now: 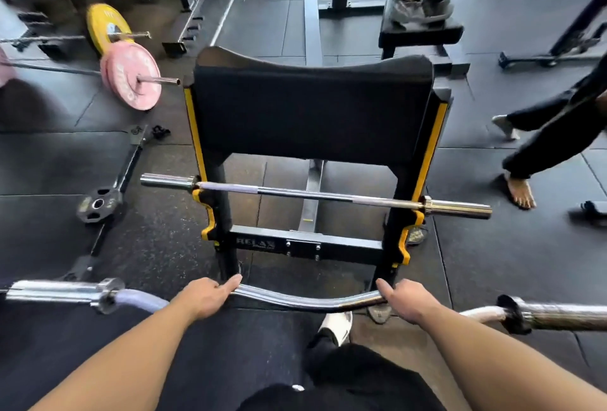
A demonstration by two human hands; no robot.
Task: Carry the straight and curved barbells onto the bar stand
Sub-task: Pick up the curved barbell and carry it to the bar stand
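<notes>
My left hand (pixel 205 299) and right hand (pixel 409 300) are both wrapped tight around the curved barbell (pixel 308 303), which I hold level just short of the bar stand (pixel 308 241). The stand's lower crossbar reads "RELAX". The straight barbell (pixel 315 195) already rests across the stand's yellow hooks, above that crossbar.

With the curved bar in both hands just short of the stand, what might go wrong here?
The curved barbell must go into the free lower hooks; lifted too high, it may knock the straight barbell already racked above. Another person's bare foot is near the stand's right side, close to the bar's sleeves.
</notes>
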